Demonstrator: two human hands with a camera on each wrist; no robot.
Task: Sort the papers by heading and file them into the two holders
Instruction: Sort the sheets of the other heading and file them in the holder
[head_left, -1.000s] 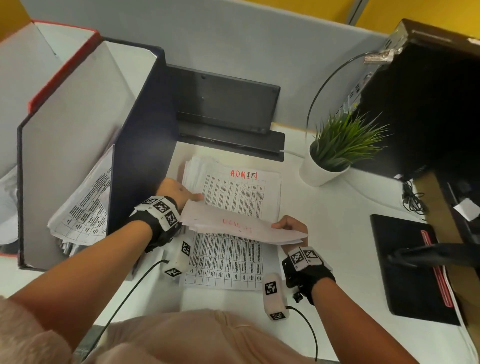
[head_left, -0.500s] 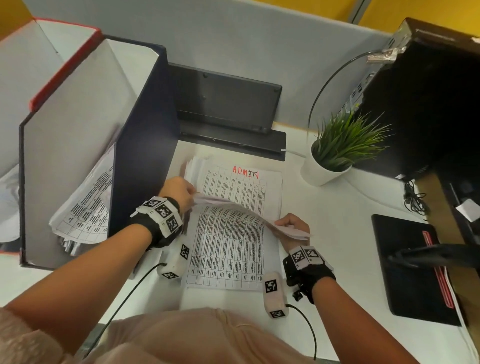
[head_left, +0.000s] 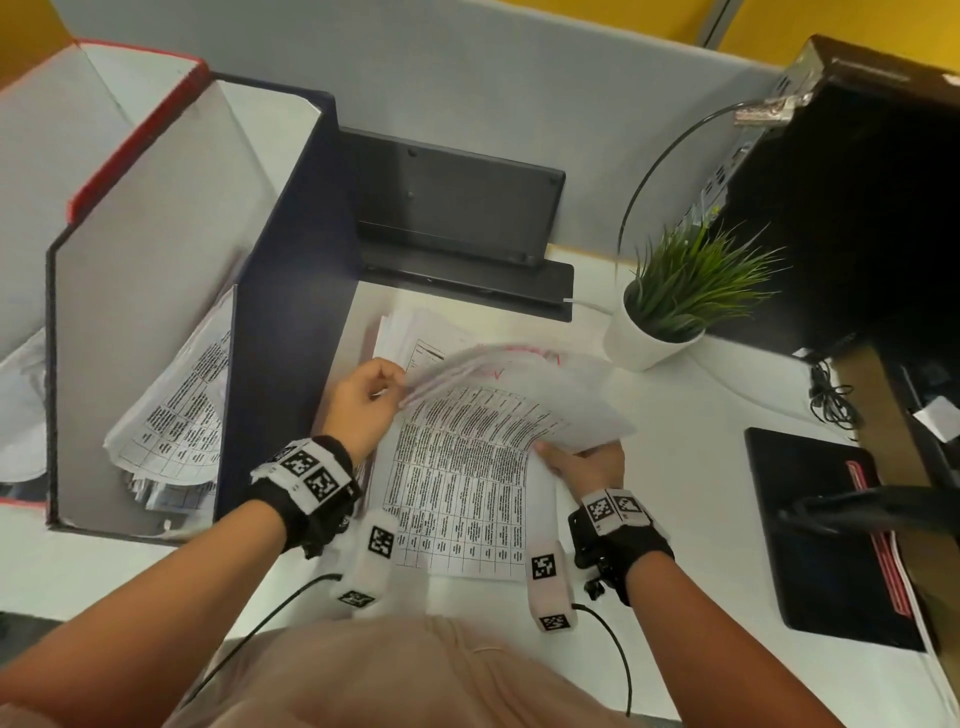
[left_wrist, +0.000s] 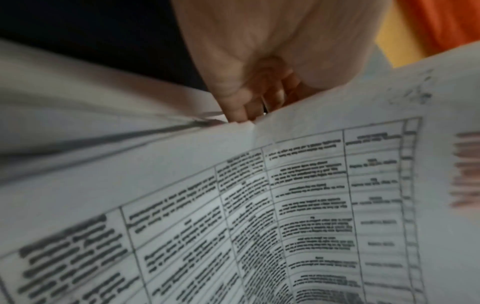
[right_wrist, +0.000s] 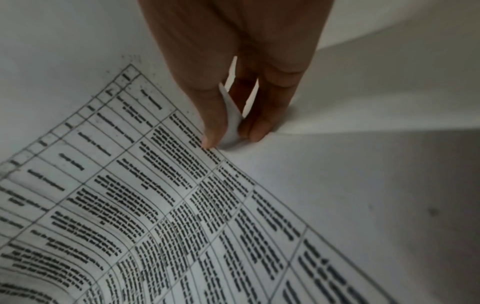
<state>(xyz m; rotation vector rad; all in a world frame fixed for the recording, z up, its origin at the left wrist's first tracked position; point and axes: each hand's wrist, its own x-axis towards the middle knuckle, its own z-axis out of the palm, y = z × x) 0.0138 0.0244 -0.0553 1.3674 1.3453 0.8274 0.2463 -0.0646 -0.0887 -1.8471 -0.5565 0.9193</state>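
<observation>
A stack of printed table sheets (head_left: 457, 499) lies on the white desk in front of me. My left hand (head_left: 395, 379) pinches the left edge of a few lifted sheets (head_left: 524, 395), which are blurred and show red heading marks. My right hand (head_left: 550, 452) holds their right edge; in the right wrist view its fingers (right_wrist: 207, 127) pinch a curled paper corner (right_wrist: 231, 127). In the left wrist view my left hand (left_wrist: 244, 117) grips the sheet edge (left_wrist: 285, 205). A navy holder (head_left: 291, 312) at the left holds curled papers (head_left: 171, 415). A red-edged holder (head_left: 135, 124) stands behind it.
A potted plant (head_left: 670, 306) sits right of the stack. A black stand (head_left: 452, 208) is at the back, a dark computer case (head_left: 857, 208) at the far right, and a black pad with a red stripe (head_left: 831, 535) lies near the right edge.
Both hands have raised the held sheets higher and swung them towards the back, uncovering more of the printed sheet below. My left hand has moved further back along the stack's left edge.
</observation>
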